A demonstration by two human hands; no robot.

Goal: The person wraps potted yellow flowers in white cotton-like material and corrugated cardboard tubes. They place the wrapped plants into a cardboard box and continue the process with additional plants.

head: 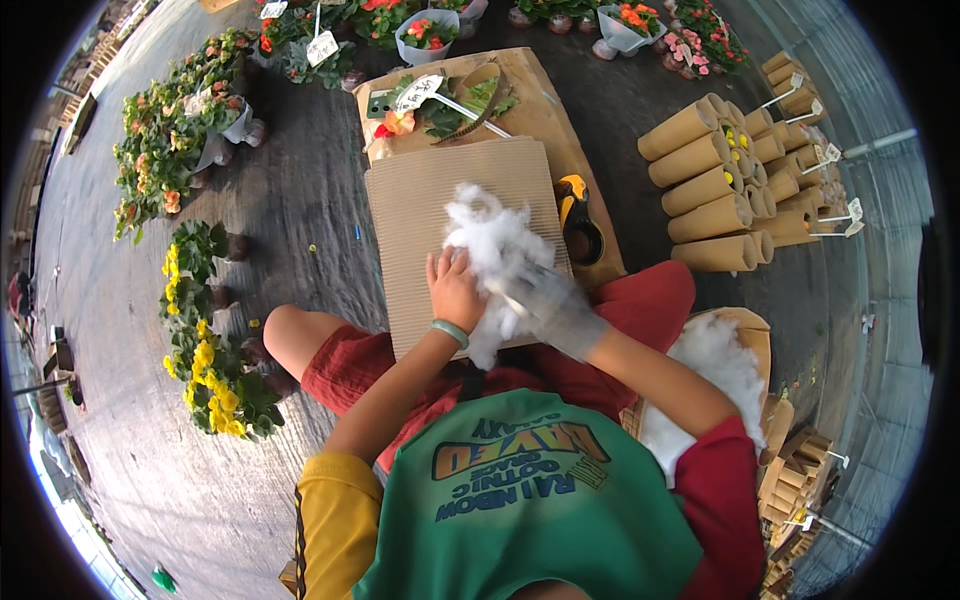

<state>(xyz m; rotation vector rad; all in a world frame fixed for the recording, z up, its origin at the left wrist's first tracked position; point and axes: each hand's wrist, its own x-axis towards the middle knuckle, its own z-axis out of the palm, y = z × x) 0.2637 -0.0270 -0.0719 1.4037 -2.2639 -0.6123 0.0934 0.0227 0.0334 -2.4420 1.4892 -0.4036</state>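
Note:
White fluffy stuffing fibre (499,229) lies in a loose heap on a stack of corrugated cardboard sheets (412,225) in front of me. My left hand (456,289), bare with a bracelet at the wrist, rests at the heap's left edge with its fingers spread. On the right side of the fibre is my right hand (551,307), in a grey glove and blurred; whether its fingers close on any fibre cannot be told. A black and yellow tape dispenser (581,225) lies just right of the sheets.
Beyond the sheets, a cardboard base (536,97) bears a phone (379,105), cut leaves and a written tag (418,93). More fibre (701,382) fills a box at my right. Rolled cardboard tubes (709,214) stack farther right. Potted yellow flowers (217,375) line the left floor.

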